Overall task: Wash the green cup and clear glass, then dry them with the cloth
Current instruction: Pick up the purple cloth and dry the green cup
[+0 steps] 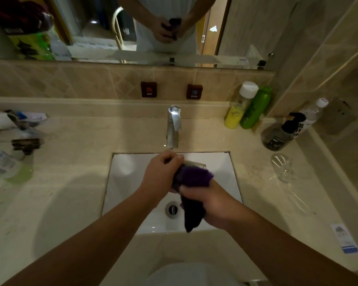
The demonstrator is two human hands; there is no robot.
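Cup (194, 163) mostly hidden, only rim showing, wrapped in purple cloth (192, 178) over sink (128, 178). My left hand (161, 176) grips cup steady; right hand (207, 203) clutches cloth to rub it dry. Clear glass (282, 168) on tabletop, well right of grip.

Sitting around the sink: four bottles (239, 106), one clear glass (282, 167), one tap (173, 126), one purple cloth (191, 178).

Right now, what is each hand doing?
Left hand: fingers curled round something mostly hidden by the purple cloth.
Right hand: grips the purple cloth.
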